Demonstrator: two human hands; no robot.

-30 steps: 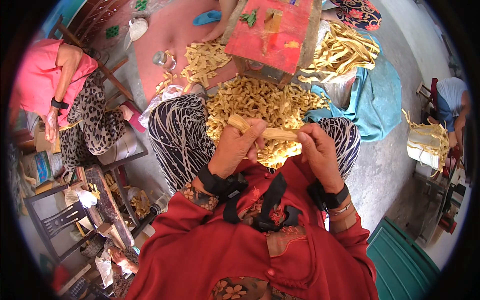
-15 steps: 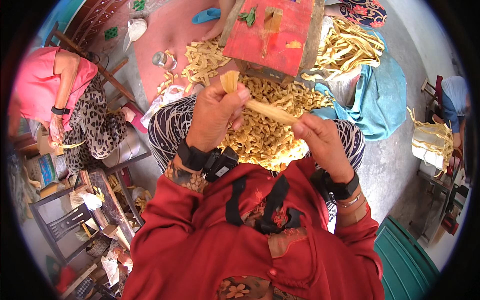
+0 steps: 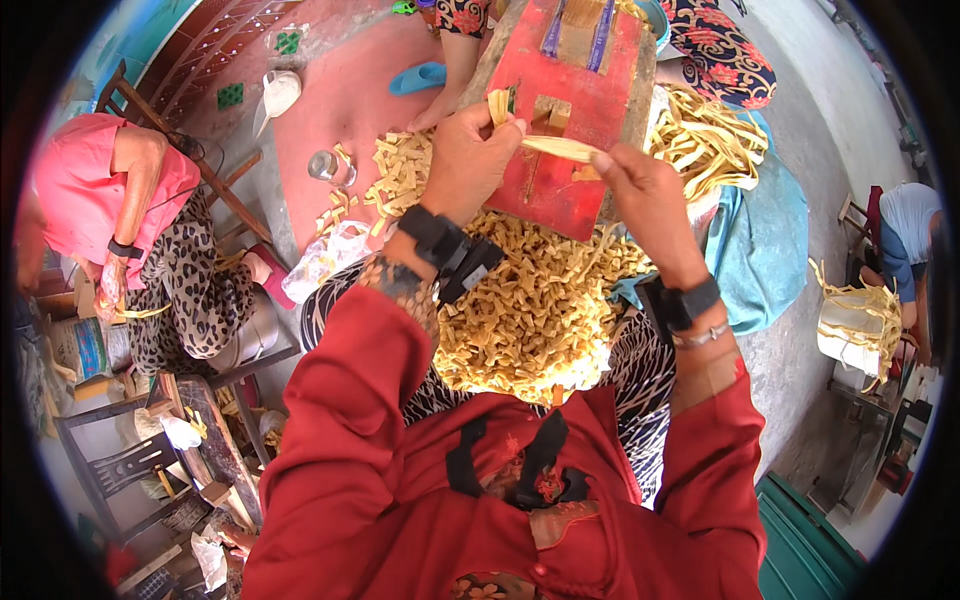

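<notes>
A flat pale-yellow strip (image 3: 558,148) of plant-like material is stretched between my two hands, above a red-topped wooden bench (image 3: 590,95). My left hand (image 3: 468,165) is closed on its left part, and a folded end sticks up past the thumb. At the other end, my right hand (image 3: 652,205) pinches the strip between thumb and fingers. Beneath and nearer to me lies a large heap of short knotted yellow pieces (image 3: 530,320), between my knees. The bench hides the far side of that heap.
Long yellow strips (image 3: 710,145) are piled right of the bench beside a teal cloth (image 3: 762,235). Short cut pieces (image 3: 400,170) and a glass jar (image 3: 330,168) are on the red floor area at left. People work at left, right and across the bench.
Both my hands have moved forward, away from my body, carrying the strip over the red bench. More of the knotted heap shows. My view has shifted so the bench's far part appears.
</notes>
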